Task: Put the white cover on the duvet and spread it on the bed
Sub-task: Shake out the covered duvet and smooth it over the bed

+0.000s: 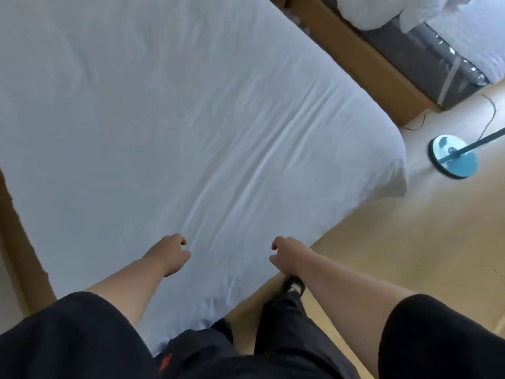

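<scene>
I see the bed, its brown frame showing along the left edge, with a white duvet spread flat over it, lightly creased toward the near end and hanging over the corner at right. On the tan floor beside it stands a blue round fan base with a thin cord, near a second bed at top right.

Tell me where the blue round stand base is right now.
In the head view the blue round base sits on the floor at the right, just past the bed's rounded corner, with a second bed behind it.
</scene>
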The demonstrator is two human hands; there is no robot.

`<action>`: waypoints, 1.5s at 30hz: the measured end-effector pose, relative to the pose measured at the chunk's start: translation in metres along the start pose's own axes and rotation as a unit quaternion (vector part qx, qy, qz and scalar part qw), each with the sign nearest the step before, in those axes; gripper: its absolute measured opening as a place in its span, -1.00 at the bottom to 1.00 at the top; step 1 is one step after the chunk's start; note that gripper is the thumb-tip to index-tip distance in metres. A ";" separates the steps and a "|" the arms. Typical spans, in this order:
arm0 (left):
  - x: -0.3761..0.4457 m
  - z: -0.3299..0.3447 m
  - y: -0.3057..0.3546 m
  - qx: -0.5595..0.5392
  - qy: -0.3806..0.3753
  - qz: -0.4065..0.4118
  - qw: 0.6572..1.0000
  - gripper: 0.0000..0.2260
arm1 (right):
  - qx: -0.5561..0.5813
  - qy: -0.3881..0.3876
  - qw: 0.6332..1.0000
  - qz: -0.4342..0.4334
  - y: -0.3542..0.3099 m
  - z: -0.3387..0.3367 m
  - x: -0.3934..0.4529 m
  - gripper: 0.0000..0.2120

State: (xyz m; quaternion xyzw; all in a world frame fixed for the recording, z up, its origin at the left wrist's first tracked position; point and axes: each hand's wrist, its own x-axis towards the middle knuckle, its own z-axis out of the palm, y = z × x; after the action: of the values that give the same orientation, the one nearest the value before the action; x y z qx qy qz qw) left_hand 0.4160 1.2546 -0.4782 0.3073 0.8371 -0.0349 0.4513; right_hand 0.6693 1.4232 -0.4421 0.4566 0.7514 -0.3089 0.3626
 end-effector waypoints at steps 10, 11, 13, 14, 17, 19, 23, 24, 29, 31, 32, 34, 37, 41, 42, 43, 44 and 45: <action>0.154 0.004 0.090 -0.032 0.068 -0.157 0.985 -0.43 | -0.280 0.023 0.917 -0.283 -0.092 -0.122 0.267 -0.47; 0.167 0.008 0.102 -0.042 0.062 -0.174 0.982 -0.41 | -0.287 0.036 0.917 -0.274 -0.075 -0.137 0.290 -0.46; 0.188 0.016 0.132 -0.051 0.064 -0.200 0.976 -0.36 | -0.256 0.078 0.934 -0.237 -0.015 -0.171 0.327 -0.47; 0.199 0.020 0.153 -0.046 0.075 -0.200 0.976 -0.38 | -0.223 0.101 0.948 -0.205 0.026 -0.190 0.343 -0.50; 0.226 0.037 0.233 -0.033 0.100 -0.152 0.983 -0.49 | -0.148 0.157 0.975 -0.057 0.175 -0.244 0.367 -0.56; 0.237 0.050 0.293 -0.021 0.100 -0.088 0.991 -0.50 | -0.116 0.164 0.977 0.068 0.273 -0.268 0.359 -0.57; 0.245 0.074 0.407 0.043 0.072 0.037 0.996 -0.49 | -0.047 0.139 0.957 0.249 0.378 -0.294 0.327 -0.54; 0.247 0.079 0.429 0.061 0.060 0.063 0.994 -0.51 | -0.037 0.161 0.954 0.252 0.376 -0.298 0.328 -0.54; 0.261 0.070 0.466 0.073 0.123 0.169 0.975 -0.59 | -0.034 0.225 0.973 -0.036 0.244 -0.303 0.363 -0.39; 0.270 0.057 0.445 0.087 0.204 0.167 0.961 -0.52 | -0.060 0.173 0.967 -0.177 0.166 -0.290 0.373 -0.39; 0.275 0.046 0.429 0.102 0.217 0.139 0.961 -0.47 | -0.080 0.144 0.958 -0.236 0.132 -0.284 0.376 -0.40; 0.288 0.026 0.388 0.127 0.236 0.069 0.961 -0.39 | -0.108 0.111 0.943 -0.296 0.092 -0.277 0.387 -0.44; 0.311 -0.004 0.342 0.105 0.241 -0.029 0.964 -0.34 | -0.070 0.145 0.952 -0.262 0.116 -0.282 0.419 -0.45; 0.343 0.005 0.375 0.094 0.218 -0.039 0.971 -0.32 | -0.011 0.250 0.968 -0.006 0.281 -0.307 0.435 -0.43; 0.346 0.015 0.397 0.093 0.216 0.001 0.972 -0.32 | 0.007 0.249 0.964 0.092 0.334 -0.311 0.428 -0.42; 0.344 0.027 0.419 0.097 0.202 0.054 0.973 -0.30 | 0.039 0.232 0.952 0.197 0.385 -0.313 0.417 -0.41; 0.339 0.040 0.440 0.109 0.175 0.116 0.972 -0.27 | 0.064 0.213 0.931 0.288 0.425 -0.314 0.403 -0.36; 0.328 0.053 0.461 0.126 0.145 0.183 0.964 -0.25 | 0.081 0.196 0.908 0.361 0.453 -0.312 0.387 -0.30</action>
State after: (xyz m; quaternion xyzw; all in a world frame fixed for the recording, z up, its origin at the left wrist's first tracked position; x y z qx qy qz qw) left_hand 0.5741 1.7681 -0.6637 0.5113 0.8118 -0.0121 0.2817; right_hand 0.8759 2.0282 -0.6521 0.7758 0.5637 -0.1205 0.2565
